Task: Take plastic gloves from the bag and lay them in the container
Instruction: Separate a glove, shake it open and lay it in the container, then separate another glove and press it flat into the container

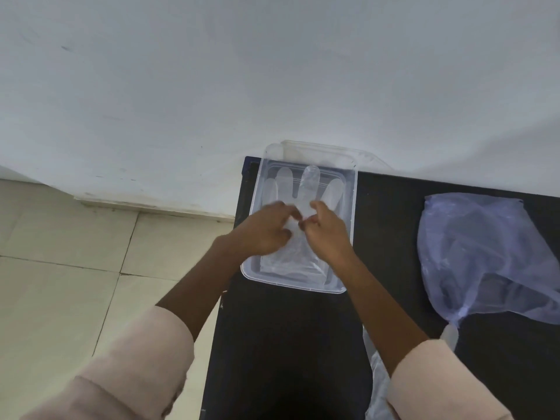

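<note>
A clear rectangular plastic container (pixel 351 207) sits at the far left corner of the black table. A clear plastic glove (pixel 310 181) lies flat inside it, fingers pointing toward the wall. Both hands hover over the glove's palm area. My left hand (pixel 266 228) has curled fingers touching the glove. My right hand (pixel 328 230) pinches at the glove with its fingertips close to the left hand's. A bluish translucent plastic bag (pixel 481 253) lies on the table to the right, apart from both hands.
A clear lid (pixel 321 151) leans against the white wall behind the container. The black table (pixel 288 344) ends at its left edge above a tiled floor (pixel 60 283). Another piece of clear plastic (pixel 377 389) lies near my right sleeve.
</note>
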Demonstrator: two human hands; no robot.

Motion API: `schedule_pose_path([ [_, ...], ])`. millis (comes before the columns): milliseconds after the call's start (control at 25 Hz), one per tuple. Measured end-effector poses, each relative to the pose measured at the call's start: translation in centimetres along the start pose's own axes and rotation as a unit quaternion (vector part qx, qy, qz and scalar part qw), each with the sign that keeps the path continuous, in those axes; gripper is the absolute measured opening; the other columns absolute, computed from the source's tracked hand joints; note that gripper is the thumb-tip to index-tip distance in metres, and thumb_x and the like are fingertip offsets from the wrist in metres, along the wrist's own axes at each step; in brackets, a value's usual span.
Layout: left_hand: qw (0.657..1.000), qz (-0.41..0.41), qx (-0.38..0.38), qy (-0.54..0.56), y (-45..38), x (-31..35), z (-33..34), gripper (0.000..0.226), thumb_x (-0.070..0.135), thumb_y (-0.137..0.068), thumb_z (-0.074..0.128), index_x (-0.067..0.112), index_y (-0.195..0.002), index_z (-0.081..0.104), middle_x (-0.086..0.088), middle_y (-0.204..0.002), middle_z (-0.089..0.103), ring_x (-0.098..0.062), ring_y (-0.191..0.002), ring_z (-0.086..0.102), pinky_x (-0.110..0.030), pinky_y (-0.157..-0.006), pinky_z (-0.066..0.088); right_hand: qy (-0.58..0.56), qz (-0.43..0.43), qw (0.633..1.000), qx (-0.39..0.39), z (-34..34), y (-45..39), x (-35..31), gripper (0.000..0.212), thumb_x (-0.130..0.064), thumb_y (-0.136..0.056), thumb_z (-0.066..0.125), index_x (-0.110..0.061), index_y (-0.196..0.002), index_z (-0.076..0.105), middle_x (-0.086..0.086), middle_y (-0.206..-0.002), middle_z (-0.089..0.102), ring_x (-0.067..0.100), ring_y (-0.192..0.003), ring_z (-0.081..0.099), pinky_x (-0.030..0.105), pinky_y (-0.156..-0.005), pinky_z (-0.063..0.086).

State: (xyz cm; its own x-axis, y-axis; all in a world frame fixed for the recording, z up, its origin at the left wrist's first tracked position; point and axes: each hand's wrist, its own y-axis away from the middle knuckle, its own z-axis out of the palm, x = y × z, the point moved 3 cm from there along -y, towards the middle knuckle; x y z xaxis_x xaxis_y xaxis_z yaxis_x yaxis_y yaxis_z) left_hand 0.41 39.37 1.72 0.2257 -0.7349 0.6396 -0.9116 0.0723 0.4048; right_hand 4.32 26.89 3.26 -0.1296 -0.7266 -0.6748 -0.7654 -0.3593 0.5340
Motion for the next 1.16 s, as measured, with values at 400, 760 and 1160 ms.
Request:
schedule_pose_path([
  [400,0.902,-0.145,0.176,0.368,0.1,0.8,1.0,0.024,0.027,-0.096,0.052,0.020,-0.118,0.059,0.000,-0.117,0.062,-0.015,-0.108,0.058,-0.034,-0.092,0.047,0.015,0.008,0.998,0.060,0.7,0.3,2.3,0.057,-0.015,-0.090,0.053,-0.004,-0.142,0.031,0.019,-0.144,0.042,0.036,-0.131,0.043,0.037,-0.101,0.039],
  [760,0.893,-0.118,0.161,0.403,2.5,2.7,1.2,0.029,0.035,-0.098,0.050,0.023,-0.123,0.058,0.004,-0.120,0.058,-0.016,-0.112,0.056,-0.031,-0.091,0.044,-0.107,-0.025,0.991,0.070,-2.9,3.1,1.4,0.049,-0.015,-0.095,0.053,-0.015,-0.143,0.038,0.002,-0.141,0.048,0.021,-0.125,0.050,0.031,-0.096,0.043],
  [1160,0.903,-0.052,0.106,0.414,6.1,9.2,2.9,0.018,0.025,-0.095,0.055,0.019,-0.110,0.064,-0.003,-0.107,0.069,-0.019,-0.096,0.066,-0.029,-0.081,0.052,-0.394,-0.005,0.906,0.155,-6.0,11.0,4.6,0.009,-0.015,-0.094,0.058,-0.016,-0.099,0.065,0.007,-0.099,0.069,0.023,-0.092,0.066,0.033,-0.077,0.056],
])
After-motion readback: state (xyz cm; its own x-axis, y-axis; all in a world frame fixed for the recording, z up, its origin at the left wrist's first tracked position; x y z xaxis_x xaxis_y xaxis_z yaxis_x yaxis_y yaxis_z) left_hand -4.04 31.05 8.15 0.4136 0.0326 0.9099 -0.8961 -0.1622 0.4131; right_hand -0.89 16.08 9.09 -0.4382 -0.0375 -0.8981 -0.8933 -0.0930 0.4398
